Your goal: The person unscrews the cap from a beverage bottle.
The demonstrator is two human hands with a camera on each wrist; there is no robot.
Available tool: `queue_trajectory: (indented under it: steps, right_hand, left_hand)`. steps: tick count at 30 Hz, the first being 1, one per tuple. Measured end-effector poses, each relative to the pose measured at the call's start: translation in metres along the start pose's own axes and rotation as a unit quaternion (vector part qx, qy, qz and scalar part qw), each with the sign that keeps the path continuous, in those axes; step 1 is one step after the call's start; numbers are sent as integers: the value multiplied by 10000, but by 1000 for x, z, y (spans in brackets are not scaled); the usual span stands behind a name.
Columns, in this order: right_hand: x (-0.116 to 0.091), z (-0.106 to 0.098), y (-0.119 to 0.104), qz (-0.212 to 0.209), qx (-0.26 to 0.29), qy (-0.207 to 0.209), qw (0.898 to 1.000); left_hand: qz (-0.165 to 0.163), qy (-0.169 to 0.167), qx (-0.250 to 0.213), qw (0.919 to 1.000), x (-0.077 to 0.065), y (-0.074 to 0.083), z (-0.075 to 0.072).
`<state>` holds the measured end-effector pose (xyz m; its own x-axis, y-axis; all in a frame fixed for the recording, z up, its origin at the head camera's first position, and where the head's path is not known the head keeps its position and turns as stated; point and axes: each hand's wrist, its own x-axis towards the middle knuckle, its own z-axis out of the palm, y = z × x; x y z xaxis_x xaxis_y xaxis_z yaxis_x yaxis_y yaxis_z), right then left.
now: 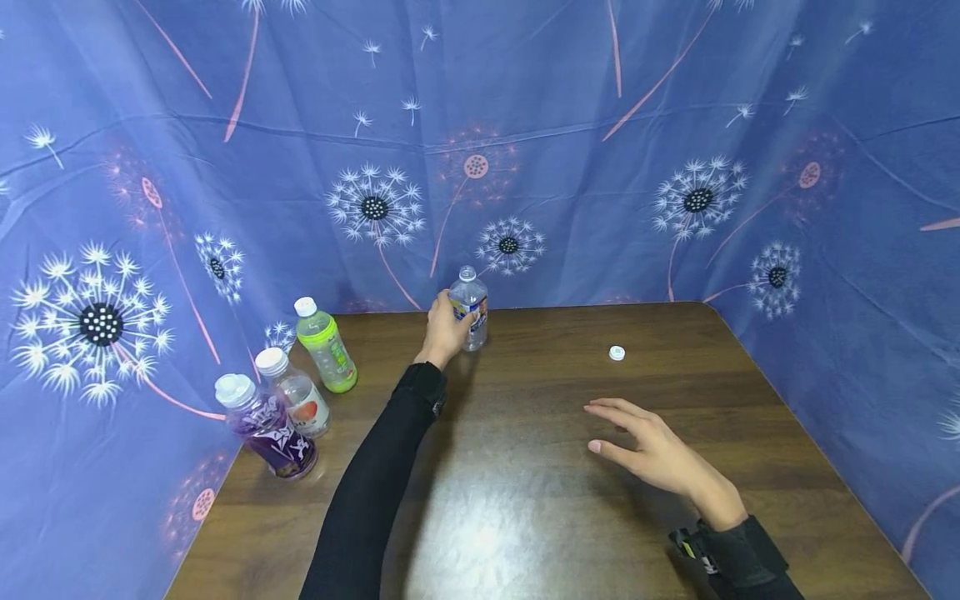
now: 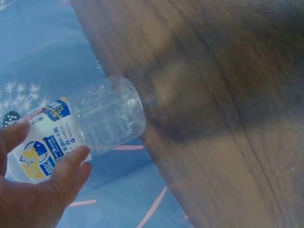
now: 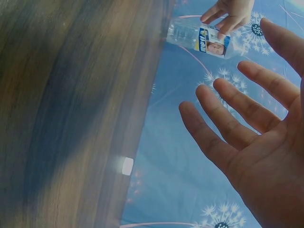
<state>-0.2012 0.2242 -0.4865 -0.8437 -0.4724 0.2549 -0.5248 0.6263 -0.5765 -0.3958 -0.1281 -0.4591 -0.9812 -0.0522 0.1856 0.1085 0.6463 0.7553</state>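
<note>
At the back of the table, my left hand [image 1: 447,327] grips a clear plastic bottle [image 1: 478,335] with a blue and white label. The bottle stands upright and its neck shows no coloured cap. In the left wrist view the thumb and fingers of my left hand [image 2: 42,194] lie around the label of the bottle [image 2: 107,116]. My right hand [image 1: 660,450] hovers over the right part of the table, fingers spread and holding nothing. Beyond its fingertips lies a small white bottle cap [image 1: 617,353], also seen in the right wrist view as a white cap [image 3: 127,166].
Three capped bottles stand along the left edge of the wooden table [image 1: 525,433]: a purple one [image 1: 281,442], a clear one with a fruit label [image 1: 306,404] and a green one [image 1: 330,354]. A blue dandelion-print cloth [image 1: 562,183] hangs behind and at both sides.
</note>
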Motion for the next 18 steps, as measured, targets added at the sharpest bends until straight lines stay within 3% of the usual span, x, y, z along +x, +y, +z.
queue_trajectory:
  steps: [6, 11, 18]
  right_hand:
    - [3, 1, 0, -97, 27, 20, 9999]
    - [7, 1, 0, -131, 148, -13, 9998]
    - [11, 1, -3, -123, 144, -67, 9998]
  left_hand:
    - [249, -96, -315, 9991, -15, -2, -8]
    - [520, -143, -282, 9981, -32, -4, -16]
    - [836, -600, -184, 9945, -55, -5, -30]
